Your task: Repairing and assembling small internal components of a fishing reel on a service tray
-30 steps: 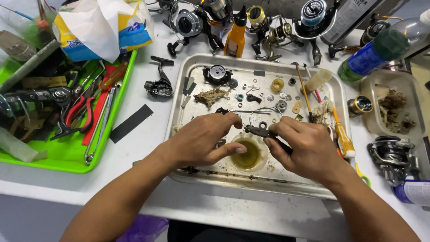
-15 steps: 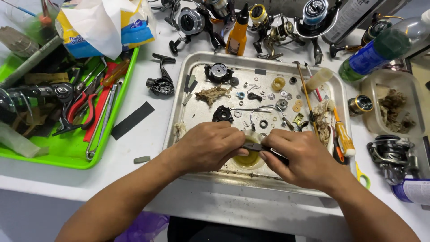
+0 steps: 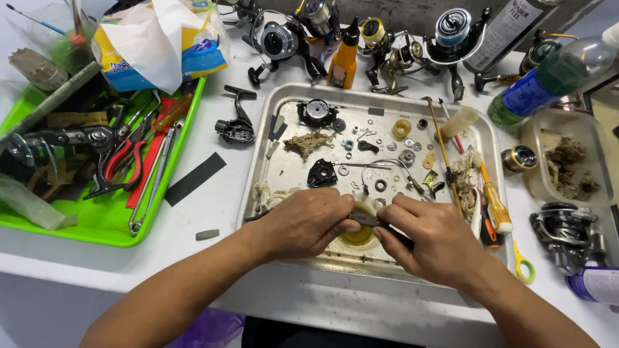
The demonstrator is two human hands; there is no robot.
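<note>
Both hands meet over the near end of the metal tray [image 3: 255,187]: the left hand [image 3: 303,222] and right hand [image 3: 432,238] each pinch an end of a small dark part [image 3: 365,219] (probably a reel piece, hard to tell) just above a yellowish cup [image 3: 358,238].

Both forearms angle inward, left hand [image 3: 303,222] and right hand [image 3: 435,241] meeting fingertip to fingertip, fingers curled.

A repair workshop bench; fishing reels [image 3: 284,40], metal parts tray [image 3: 258,187], green tool tray [image 3: 97,222].
</note>
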